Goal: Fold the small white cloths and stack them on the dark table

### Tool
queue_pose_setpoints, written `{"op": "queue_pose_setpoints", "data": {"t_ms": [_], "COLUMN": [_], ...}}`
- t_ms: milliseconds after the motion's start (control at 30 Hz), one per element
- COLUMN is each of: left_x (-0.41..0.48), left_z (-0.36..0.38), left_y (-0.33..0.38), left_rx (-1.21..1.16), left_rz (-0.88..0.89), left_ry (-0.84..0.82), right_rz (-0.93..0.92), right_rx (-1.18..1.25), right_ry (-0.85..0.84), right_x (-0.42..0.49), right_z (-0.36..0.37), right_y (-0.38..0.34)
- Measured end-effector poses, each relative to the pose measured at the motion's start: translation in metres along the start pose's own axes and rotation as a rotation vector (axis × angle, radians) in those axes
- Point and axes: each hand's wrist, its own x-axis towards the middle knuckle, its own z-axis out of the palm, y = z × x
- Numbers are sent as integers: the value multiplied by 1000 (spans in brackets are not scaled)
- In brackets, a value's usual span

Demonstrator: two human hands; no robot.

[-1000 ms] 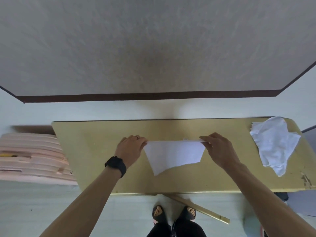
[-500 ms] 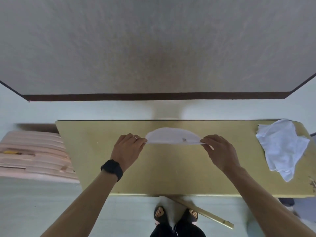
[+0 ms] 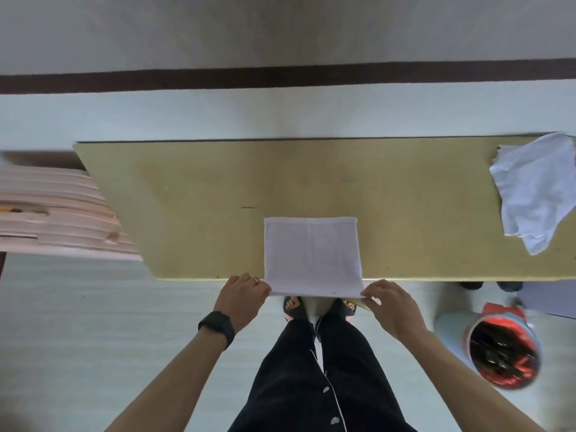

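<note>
Pinching cloth (image 3: 311,254) by its near corners with left hand (image 3: 241,294) and right hand (image 3: 391,304), rest lying flat on table (image 3: 187,198) straight ahead of fingertips, both hands equally near; probably folding forward next.

Pink slatted boards (image 3: 56,213) lie left, a red-lined bucket (image 3: 502,353) stands right

Likely a plain room in a home: pale floor (image 3: 78,322), dark skirting band (image 3: 280,77) along the wall, a yellowish counter (image 3: 218,182), a red-lined bin (image 3: 501,347), sandals (image 3: 294,308) on the person's feet.
</note>
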Motion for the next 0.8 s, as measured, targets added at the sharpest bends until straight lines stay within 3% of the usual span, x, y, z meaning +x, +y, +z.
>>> {"op": "queue_pose_setpoints", "data": {"t_ms": [200,367,500,800], "left_x": [37,84,115,137], "left_z": [-18,-30,-17,2], "left_y": [-10,-26,-39,-48], "left_rx": [-537,-982,-1053,-999], "left_rz": [-376,-636,-734,-773], "left_ry": [-20,141,219,268], "right_rz": [112,207,293,352], "right_rx": [393,689,836,723], "right_ry": [16,93,230,380], "right_x": [35,86,123,146], "right_z": [-24,-43,-28,-11], "right_y": [-11,-24,-23,-28]}}
